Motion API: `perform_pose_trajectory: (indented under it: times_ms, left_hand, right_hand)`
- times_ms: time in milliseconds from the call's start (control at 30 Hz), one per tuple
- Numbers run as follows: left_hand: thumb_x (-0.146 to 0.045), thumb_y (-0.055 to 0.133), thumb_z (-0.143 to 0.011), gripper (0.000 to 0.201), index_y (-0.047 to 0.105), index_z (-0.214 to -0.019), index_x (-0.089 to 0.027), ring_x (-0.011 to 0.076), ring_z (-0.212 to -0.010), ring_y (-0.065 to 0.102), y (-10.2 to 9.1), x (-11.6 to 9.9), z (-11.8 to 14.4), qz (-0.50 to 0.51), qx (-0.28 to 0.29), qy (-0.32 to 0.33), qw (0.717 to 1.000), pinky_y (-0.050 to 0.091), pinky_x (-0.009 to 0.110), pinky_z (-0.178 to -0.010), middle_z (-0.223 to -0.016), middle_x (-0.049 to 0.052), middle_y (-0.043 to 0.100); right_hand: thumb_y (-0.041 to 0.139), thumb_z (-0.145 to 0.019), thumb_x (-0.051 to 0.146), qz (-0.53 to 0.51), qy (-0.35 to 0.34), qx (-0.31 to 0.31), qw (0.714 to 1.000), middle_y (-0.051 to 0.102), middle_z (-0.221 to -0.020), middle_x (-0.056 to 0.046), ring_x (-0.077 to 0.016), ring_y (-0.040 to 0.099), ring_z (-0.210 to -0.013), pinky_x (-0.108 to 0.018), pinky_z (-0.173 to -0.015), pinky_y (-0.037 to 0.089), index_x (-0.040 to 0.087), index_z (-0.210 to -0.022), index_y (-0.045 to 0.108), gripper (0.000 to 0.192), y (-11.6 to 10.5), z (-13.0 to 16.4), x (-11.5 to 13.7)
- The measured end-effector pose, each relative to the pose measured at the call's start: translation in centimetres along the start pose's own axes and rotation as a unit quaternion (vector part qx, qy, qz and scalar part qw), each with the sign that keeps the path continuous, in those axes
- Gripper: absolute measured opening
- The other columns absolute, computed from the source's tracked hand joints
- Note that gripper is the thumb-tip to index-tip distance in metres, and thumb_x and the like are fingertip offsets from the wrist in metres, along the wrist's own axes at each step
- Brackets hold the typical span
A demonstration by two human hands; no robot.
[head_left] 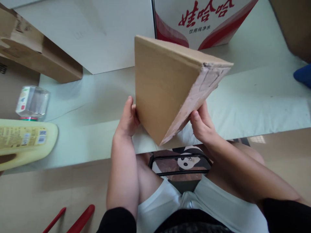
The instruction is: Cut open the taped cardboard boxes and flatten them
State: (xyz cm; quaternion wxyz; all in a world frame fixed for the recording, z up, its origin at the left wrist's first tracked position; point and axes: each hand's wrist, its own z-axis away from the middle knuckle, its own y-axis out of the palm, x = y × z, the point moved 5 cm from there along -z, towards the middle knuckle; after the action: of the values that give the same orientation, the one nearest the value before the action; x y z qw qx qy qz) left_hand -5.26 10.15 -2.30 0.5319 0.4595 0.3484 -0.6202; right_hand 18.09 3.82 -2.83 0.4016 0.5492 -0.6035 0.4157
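Observation:
A brown cardboard box (165, 84) is held up at a tilt over the pale green tabletop (97, 110), between my two hands. Its right side carries a strip of torn, whitish paper. At the lower left edge, my left hand (128, 118) grips the box, with the thumb up and most fingers hidden behind it. My right hand (202, 123) grips the lower right side, thumb against the whitish strip and the other fingers partly out of sight.
Behind stand a white carton (97, 35) and a red-and-white carton (201, 22) with red lettering. On the left are a long cardboard box (58, 63), a clear plastic bottle (36, 102) and a yellow bottle (29, 142). Something blue (303, 76) shows at the right edge.

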Motion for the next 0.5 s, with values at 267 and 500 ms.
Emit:
perform_pose_trajectory:
  times_ms: [267, 500]
  left_hand:
    - [-0.091, 0.046, -0.080, 0.081, 0.068, -0.126, -0.028, 0.0350, -0.125, 0.068, 0.3, 1.5, 0.6, 0.012, 0.017, -0.076, 0.997, 0.060, 0.052, -0.098, -0.126, 0.013, 0.075]
    - [-0.093, 0.050, -0.076, 0.079, 0.071, -0.101, -0.021, 0.0217, -0.065, 0.070, -0.5, 2.0, 1.5, -0.081, 0.107, -0.132, 0.982, 0.049, 0.028, -0.050, -0.081, 0.011, 0.076]
  right_hand:
    - [0.056, -0.088, 0.070, -0.062, 0.063, 0.038, 0.995, 0.054, -0.155, -0.002, -0.0323, 0.041, -0.153, -0.059, -0.132, 0.027, 0.035, -0.147, 0.049, 0.069, -0.9, -1.2, -1.1]
    - [0.045, -0.098, 0.066, -0.033, 0.056, 0.042, 0.997, 0.060, -0.143, -0.001, -0.0271, 0.061, -0.133, -0.054, -0.108, 0.055, 0.049, -0.154, 0.023, 0.063, -1.0, -1.1, 0.3]
